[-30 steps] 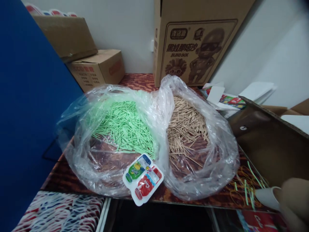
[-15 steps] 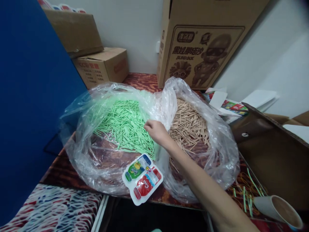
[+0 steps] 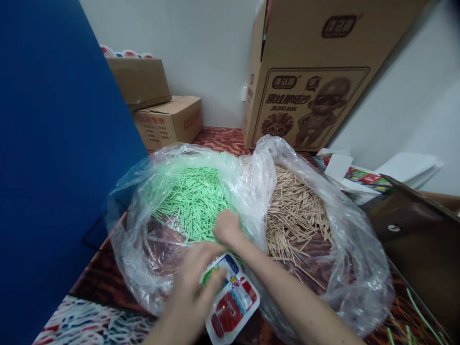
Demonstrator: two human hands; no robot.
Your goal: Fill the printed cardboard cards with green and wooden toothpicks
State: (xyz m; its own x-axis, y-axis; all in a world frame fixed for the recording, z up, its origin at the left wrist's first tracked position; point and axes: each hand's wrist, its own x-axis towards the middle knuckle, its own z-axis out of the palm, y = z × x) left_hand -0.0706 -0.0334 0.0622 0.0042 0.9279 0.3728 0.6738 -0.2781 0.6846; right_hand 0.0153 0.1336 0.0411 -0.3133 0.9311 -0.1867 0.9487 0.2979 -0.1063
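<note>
My right hand (image 3: 226, 227) is down in the pile of green sticks (image 3: 194, 201) inside a clear plastic bag (image 3: 143, 211), fingers curled into the sticks. My left hand (image 3: 196, 280) rests on a small white tray (image 3: 233, 299) with a green and a red bottle-shaped pocket, fingers laid over its green end. The tray lies at the near edge of the table against the bags. A second clear bag (image 3: 345, 249) to the right holds plain wooden sticks (image 3: 294, 215).
A blue panel (image 3: 53, 158) stands on the left. Cardboard boxes (image 3: 168, 120) sit at the back left, and a tall printed box (image 3: 309, 81) behind the bags. A brown open box (image 3: 420, 239) and papers (image 3: 395, 170) lie at the right. Loose green sticks (image 3: 413, 316) scatter at the right front.
My right hand has dropped from the bag's rim into the green sticks. My left hand has come in from below onto the small tray. The view has shifted down and left.
</note>
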